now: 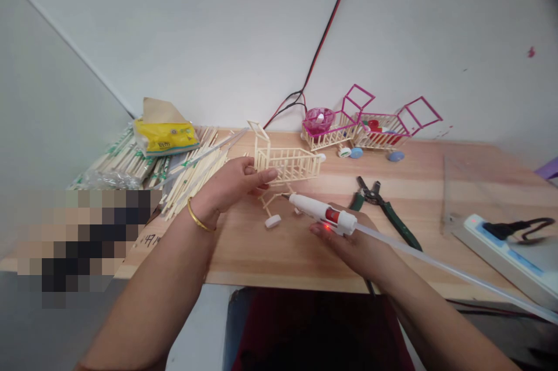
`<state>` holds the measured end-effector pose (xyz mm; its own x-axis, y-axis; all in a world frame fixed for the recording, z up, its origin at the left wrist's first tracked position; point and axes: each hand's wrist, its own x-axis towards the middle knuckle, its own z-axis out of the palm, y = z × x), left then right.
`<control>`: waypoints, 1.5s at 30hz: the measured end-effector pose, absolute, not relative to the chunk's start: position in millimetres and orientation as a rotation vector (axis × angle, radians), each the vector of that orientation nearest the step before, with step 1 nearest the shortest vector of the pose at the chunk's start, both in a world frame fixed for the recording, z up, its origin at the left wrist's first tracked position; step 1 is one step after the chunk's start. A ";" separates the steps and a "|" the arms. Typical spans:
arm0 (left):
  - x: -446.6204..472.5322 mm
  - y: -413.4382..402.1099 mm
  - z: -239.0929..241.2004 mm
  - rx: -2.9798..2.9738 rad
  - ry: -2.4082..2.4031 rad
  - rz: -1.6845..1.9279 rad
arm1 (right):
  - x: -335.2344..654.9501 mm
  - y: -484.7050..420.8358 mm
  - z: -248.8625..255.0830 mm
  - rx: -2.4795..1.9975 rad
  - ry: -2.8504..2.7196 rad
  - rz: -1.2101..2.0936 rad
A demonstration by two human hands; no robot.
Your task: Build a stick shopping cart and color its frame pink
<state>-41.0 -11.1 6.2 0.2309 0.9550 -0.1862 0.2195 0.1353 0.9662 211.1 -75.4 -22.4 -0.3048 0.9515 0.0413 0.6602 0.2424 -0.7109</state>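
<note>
My left hand (pixel 248 180) is closed on a small model shopping cart (pixel 296 164) built of pale wooden sticks, its basket raised above the table. White round wheels (pixel 273 221) hang on the stick legs below the basket. In my right hand (pixel 344 243) is a white hot glue gun (pixel 314 208) with a red light glowing on it. The gun's dark nozzle points left, close to the cart's lower sticks; whether they touch I cannot tell. A long translucent glue stick (pixel 418 254) runs out of the gun's back toward the lower right.
Green-handled pliers (pixel 383 208) lie right of the gun. Two stick carts with purple rims, one holding a purple bowl (pixel 319 120), stand by the wall. Left are loose wooden sticks (pixel 192 176) and a yellow tissue pack (pixel 165 135). A white power strip (pixel 510 260) sits at right.
</note>
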 end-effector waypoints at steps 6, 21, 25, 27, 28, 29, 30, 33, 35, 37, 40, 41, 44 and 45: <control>-39.5 -12.0 10.0 1.300 1.251 0.840 | 210.0 -74.6 -17.3 -1.486 -1.996 0.783; -41.3 -9.0 3.9 1.184 1.015 1.065 | 221.1 -36.7 0.4 -1.517 -2.138 0.787; -41.0 -9.3 4.5 1.193 1.025 1.041 | 209.7 -34.7 -0.2 -1.433 -2.106 0.853; -40.8 -9.1 4.8 1.197 1.030 1.040 | 206.8 -34.9 -1.5 -1.406 -2.076 0.876; -40.7 -9.0 4.8 1.198 1.033 1.041 | 206.1 -34.9 -2.0 -1.398 -2.071 0.879; -40.7 -9.0 4.9 1.198 1.036 1.041 | 205.8 -34.8 -2.2 -1.393 -2.076 0.878; -40.7 -9.0 5.0 1.199 1.038 1.041 | 205.6 -34.6 -2.3 -1.390 -2.086 0.874; -40.8 -9.4 5.7 1.204 1.038 1.045 | 205.0 -34.0 -1.8 -1.391 -2.113 0.855; -40.9 -9.9 6.2 1.207 1.036 1.047 | 204.4 -33.7 -1.5 -1.402 -2.108 0.839; -41.2 -10.2 6.5 1.211 1.036 1.049 | 203.9 -33.5 -1.7 -1.416 -2.100 0.826; -41.6 -10.0 6.2 1.212 1.038 1.046 | 204.3 -33.5 -2.7 -1.434 -2.094 0.822; -41.7 -9.7 6.0 1.211 1.036 1.045 | 204.6 -33.5 -3.2 -1.442 -2.090 0.829; -42.0 -9.3 5.3 1.209 1.026 1.045 | 205.1 -33.5 -4.4 -1.464 -2.082 0.852; -41.9 -9.3 5.3 1.209 1.024 1.044 | 205.0 -33.5 -4.7 -1.470 -2.078 0.855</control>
